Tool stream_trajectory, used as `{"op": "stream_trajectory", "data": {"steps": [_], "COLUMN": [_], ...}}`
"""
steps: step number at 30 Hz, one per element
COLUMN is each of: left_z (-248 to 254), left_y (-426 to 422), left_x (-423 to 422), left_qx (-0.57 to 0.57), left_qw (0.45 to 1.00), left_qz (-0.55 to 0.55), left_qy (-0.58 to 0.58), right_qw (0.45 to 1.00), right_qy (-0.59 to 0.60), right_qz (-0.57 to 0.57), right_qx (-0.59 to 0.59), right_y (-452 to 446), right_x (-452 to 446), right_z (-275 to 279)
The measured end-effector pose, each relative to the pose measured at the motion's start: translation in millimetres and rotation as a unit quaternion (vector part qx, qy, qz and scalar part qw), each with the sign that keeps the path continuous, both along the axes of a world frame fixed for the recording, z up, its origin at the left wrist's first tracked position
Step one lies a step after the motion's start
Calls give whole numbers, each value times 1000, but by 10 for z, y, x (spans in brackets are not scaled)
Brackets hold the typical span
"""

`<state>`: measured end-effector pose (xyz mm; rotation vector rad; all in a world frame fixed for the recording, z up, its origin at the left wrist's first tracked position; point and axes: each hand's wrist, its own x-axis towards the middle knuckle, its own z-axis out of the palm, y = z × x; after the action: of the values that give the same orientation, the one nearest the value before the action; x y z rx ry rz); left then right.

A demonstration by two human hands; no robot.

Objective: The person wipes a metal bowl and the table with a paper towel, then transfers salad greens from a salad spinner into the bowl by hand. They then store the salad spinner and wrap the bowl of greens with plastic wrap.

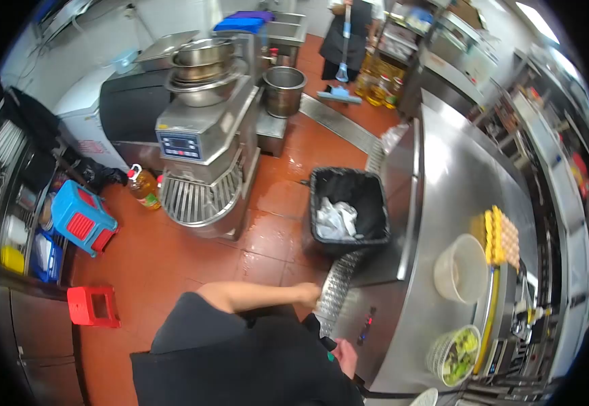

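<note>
My left hand (310, 294) reaches out from a bare forearm over the metal floor grate (338, 287). Its fingers look closed, and what they hold, if anything, is hidden. Lower and to the right, my right hand (346, 356) is near the steel counter front (375, 325), fingers curled in, any contents not visible. Something dark with a bit of green lies at its wrist. Beyond my left hand stands a black-lined bin (314, 223) with crumpled white plastic (335, 220) in it.
A dough mixer (199, 152) with stacked bowls stands ahead. On the right counter (436, 189) are a white tub (460, 269), egg trays (501, 237) and a basket of greens (460, 358). Red stool (93, 306) at left. Another person (348, 34) holds a mop (340, 93).
</note>
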<state>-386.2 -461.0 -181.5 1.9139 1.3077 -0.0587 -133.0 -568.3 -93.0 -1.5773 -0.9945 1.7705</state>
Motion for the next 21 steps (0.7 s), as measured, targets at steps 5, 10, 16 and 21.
{"op": "stream_trajectory", "data": {"steps": [5, 10, 16, 21], "left_z": [43, 301, -12, 318], "left_y": [-1523, -2776, -3173, -2652], "left_x": [-2611, -3987, -4126, -4235], "left_qx": [-24, 45, 33, -22], "left_qw": [922, 721, 521, 507], "left_qz": [383, 691, 835, 840], "left_qy": [-41, 18, -174, -194], "right_qw": [999, 911, 701, 702], "right_qy": [19, -30, -183, -145], "right_qz": [45, 409, 466, 313], "right_qx": [24, 44, 509, 623], "right_y": [795, 1389, 2977, 4463], "right_x": [-1517, -3171, -4983, -6876], "right_z": [95, 258, 1075, 2229]}}
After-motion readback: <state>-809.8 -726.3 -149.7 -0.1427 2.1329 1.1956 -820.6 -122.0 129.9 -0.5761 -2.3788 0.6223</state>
